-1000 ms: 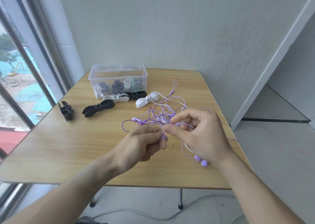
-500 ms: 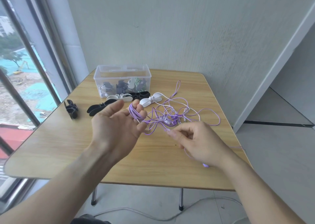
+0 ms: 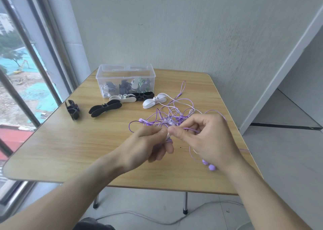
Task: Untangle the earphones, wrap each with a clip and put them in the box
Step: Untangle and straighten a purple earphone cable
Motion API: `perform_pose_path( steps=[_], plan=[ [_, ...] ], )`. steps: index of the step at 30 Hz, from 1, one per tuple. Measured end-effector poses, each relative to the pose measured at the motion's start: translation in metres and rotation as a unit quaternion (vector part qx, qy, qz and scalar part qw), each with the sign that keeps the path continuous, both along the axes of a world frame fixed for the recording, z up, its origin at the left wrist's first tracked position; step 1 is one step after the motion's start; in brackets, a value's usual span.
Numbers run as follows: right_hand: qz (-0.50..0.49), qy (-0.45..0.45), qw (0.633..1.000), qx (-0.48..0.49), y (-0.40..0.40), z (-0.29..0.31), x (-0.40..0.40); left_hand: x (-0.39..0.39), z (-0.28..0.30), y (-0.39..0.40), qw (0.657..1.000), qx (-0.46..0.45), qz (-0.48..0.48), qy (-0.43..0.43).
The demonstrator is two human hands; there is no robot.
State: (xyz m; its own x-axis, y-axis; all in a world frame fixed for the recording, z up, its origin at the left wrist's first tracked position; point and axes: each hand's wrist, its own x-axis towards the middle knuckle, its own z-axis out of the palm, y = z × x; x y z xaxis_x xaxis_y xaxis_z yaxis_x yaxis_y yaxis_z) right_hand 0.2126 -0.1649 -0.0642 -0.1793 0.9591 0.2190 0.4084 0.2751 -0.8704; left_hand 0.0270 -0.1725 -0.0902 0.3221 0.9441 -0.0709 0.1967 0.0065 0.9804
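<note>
Nearest, the left hand (image 3: 148,145) and right hand (image 3: 206,138) are meeting over the wooden table (image 3: 70,147), both pinching the purple earphone cable (image 3: 174,110); half a second ago the left hand was lifted, palm spread, with cable looped round its fingers. Two purple earbuds (image 3: 208,165) are dangling below the right wrist. Beyond, the tangle is lying beside a white clip (image 3: 153,101); black clips (image 3: 104,108) are sitting leftward. Farthest, the clear box (image 3: 125,72) is holding several clipped earphones, black, white and green.
</note>
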Motion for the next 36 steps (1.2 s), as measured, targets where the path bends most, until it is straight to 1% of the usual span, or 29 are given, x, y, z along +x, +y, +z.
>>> perform_pose_path(
  steps=[1,3,5,7,10,13,14,15,16,17,19,20,21,22,24,26,27,29,32,33,36],
  plan=[
    [-0.014,0.015,1.000,-0.023,0.001,0.001,0.002,0.000,0.003,0.000,0.999,-0.025,-0.007,-0.031],
    [-0.005,0.007,0.998,-0.059,0.001,0.004,0.005,0.000,0.006,-0.001,0.991,-0.074,0.007,-0.110],
    [0.038,-0.014,0.996,-0.074,0.000,0.006,0.005,0.001,0.010,-0.002,0.974,-0.124,0.026,-0.187],
    [0.063,-0.038,0.995,-0.070,0.001,0.003,0.004,0.003,0.012,-0.002,0.950,-0.153,0.042,-0.269],
    [0.072,-0.074,0.993,-0.049,0.005,-0.009,0.001,0.000,0.013,0.003,0.909,-0.148,0.082,-0.381],
    [0.109,-0.148,0.981,-0.056,0.004,-0.018,-0.005,-0.009,0.015,0.006,0.878,-0.116,0.116,-0.450],
    [0.126,-0.163,0.977,-0.056,0.002,-0.019,-0.008,-0.011,0.017,0.006,0.876,-0.104,0.122,-0.455],
    [0.143,-0.172,0.973,-0.052,0.000,-0.019,-0.011,-0.012,0.017,0.006,0.883,-0.089,0.131,-0.443],
    [0.158,-0.177,0.970,-0.047,-0.003,-0.018,-0.014,-0.013,0.014,0.010,0.899,-0.070,0.149,-0.405],
    [0.169,-0.181,0.968,-0.042,-0.006,-0.018,-0.017,-0.013,0.009,0.018,0.922,-0.051,0.175,-0.341],
    [0.179,-0.185,0.966,-0.028,-0.010,-0.015,-0.022,-0.009,0.002,0.027,0.966,-0.026,0.196,-0.165],
    [0.179,-0.173,0.968,-0.019,-0.011,-0.014,-0.024,-0.008,-0.001,0.029,0.978,-0.020,0.183,-0.096],
    [0.174,-0.152,0.973,-0.011,-0.012,-0.011,-0.025,-0.007,-0.004,0.025,0.987,-0.002,0.155,-0.045],
    [0.163,-0.130,0.978,-0.002,-0.011,-0.009,-0.025,-0.006,-0.005,0.018,0.991,0.030,0.129,-0.010],
    [0.132,-0.097,0.986,0.017,-0.009,-0.006,-0.022,-0.001,-0.002,0.003,0.992,0.095,0.080,0.028],
    [0.098,-0.072,0.992,0.026,-0.007,-0.001,-0.016,0.000,-0.001,-0.004,0.993,0.105,0.040,0.046],
    [0.075,-0.053,0.996,0.015,-0.006,0.002,-0.012,-0.001,0.000,-0.004,0.993,0.098,0.025,0.055],
    [0.012,-0.013,0.999,-0.034,-0.005,0.008,-0.005,0.000,0.005,-0.002,0.998,0.046,0.012,0.042],
    [-0.039,0.032,0.994,-0.094,-0.003,0.011,0.001,0.002,0.009,-0.002,0.998,-0.036,0.044,-0.038],
    [-0.039,0.033,0.993,-0.110,-0.003,0.011,0.001,0.003,0.010,-0.001,0.994,-0.060,0.059,-0.073],
    [-0.009,0.005,0.990,-0.140,0.000,0.003,0.000,0.003,0.014,0.000,0.973,-0.119,0.061,-0.188]
  ],
)
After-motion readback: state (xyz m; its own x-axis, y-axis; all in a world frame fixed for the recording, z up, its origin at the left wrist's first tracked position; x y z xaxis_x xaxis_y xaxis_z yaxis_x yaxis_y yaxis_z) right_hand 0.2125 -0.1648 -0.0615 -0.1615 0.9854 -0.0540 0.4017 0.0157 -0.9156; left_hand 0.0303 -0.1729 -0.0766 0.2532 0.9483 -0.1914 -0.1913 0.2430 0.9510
